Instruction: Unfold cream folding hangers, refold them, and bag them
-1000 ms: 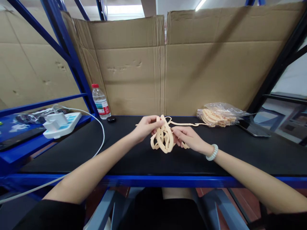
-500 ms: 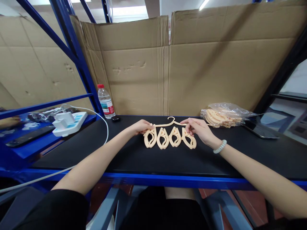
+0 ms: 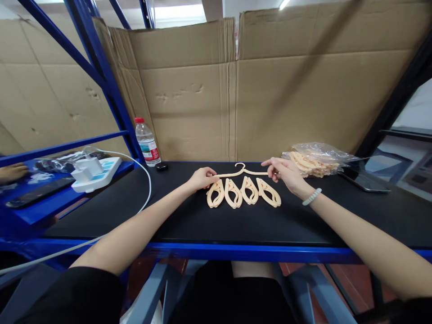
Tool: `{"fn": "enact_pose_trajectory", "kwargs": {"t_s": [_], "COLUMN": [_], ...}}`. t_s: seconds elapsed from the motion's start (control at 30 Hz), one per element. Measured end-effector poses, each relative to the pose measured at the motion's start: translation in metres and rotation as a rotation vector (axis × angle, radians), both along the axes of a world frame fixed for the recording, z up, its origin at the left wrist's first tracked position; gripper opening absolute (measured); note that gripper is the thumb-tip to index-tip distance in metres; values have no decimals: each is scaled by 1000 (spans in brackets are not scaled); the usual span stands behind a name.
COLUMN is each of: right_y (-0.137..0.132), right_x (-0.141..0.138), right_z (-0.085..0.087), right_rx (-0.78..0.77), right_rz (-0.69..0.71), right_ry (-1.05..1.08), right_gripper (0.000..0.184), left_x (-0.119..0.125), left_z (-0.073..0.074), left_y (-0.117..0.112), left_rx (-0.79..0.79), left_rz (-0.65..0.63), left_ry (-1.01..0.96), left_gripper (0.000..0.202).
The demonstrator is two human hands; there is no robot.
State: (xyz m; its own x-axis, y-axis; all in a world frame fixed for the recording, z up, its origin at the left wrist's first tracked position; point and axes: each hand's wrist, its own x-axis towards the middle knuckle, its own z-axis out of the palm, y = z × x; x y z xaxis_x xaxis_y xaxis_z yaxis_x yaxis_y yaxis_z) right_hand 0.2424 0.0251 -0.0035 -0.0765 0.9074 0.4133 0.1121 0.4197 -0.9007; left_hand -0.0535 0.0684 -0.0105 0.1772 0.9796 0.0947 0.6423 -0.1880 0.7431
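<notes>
A cream folding clothes hanger [image 3: 229,174] lies opened out on the black table, its hook pointing away from me. My left hand [image 3: 203,178] is closed at the hanger's left end, fingertips over the tip of the arm. At the opposite end is my right hand [image 3: 285,174], index finger stretched out and the other fingers curled in around the arm; that end is hidden by the hand. Several folded cream hangers [image 3: 250,191] lie in a row just in front of the bar. The leftmost folded hanger [image 3: 215,194] lies right beside my left fingertips.
A clear plastic bag of folded hangers [image 3: 313,159] lies at the back right, with a dark tablet-like device [image 3: 367,180] beside it. A red-capped water bottle [image 3: 147,143] and a small black object [image 3: 161,166] stand back left. A white power strip [image 3: 97,175] trails a cable over the table [image 3: 202,227].
My right hand has moved slightly right, off the rightmost folded hanger, and its index finger is now stretched out. The view has shifted slightly. My left hand stays at the left end.
</notes>
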Motion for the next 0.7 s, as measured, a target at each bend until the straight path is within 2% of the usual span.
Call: {"fn": "enact_pose_trajectory", "kwargs": {"t_s": [0.2,0.23,0.3,0.37,0.43,0.53,0.7], "right_y": [21,23,24,22,20,18,20], "right_x": [34,38,40,38,34,31,35], "right_z": [6,6,7,8,9,9,8], "right_rx": [32,25,7,0,10,20,19], "right_rz": [-272,-313,-359,-362,-340,-319,-325], "right_ry": [-90,-95,-91,-93,-116,-140,-140], "right_gripper": [28,24,20,19,18,19,21], "left_x": [-22,-24,-24,-23,-20,-19,-21], "left_z": [12,15,20,23,24,24,23], "left_y": [9,8,5,0,-5,-9,-7], "left_rx": [226,273,372,448,465,434,400], "left_rz": [28,-9,-168,-379,-512,-561,-560], "left_ry": [153,178,226,284,351,435,448], "left_gripper": [14,14,16,22,23,20,19]}}
